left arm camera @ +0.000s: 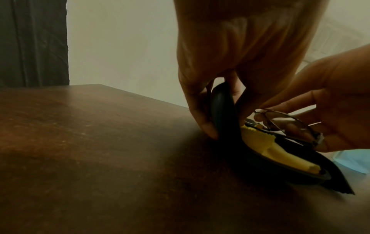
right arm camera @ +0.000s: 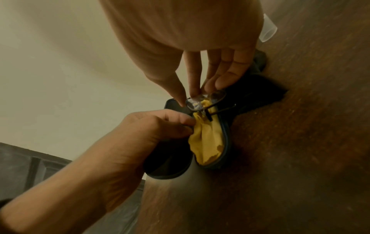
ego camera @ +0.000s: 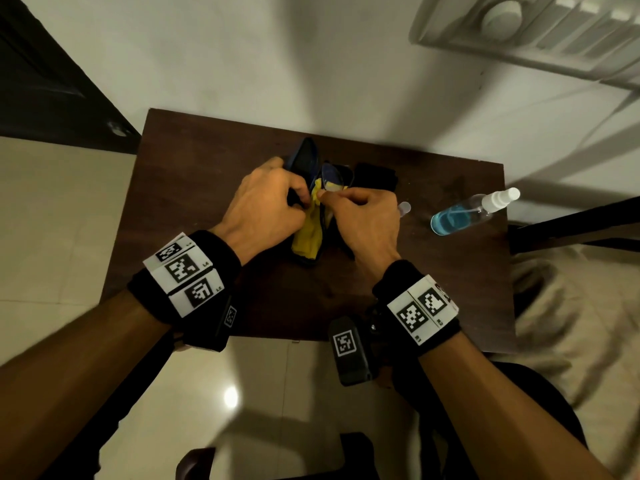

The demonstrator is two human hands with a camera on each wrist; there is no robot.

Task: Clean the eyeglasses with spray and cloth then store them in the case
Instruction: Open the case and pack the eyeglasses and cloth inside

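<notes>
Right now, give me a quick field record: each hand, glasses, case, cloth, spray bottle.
left hand: holds the open case lid, fingers at the yellow cloth
right hand: pinch grip on the eyeglasses
eyeglasses: folded, tilted above the case's far end, not yet seated
case: open on the table
yellow cloth: bunched inside the case
spray bottle: lying on its side, right of the hands, blue liquid inside
black cloth: on the table beyond the case
</notes>
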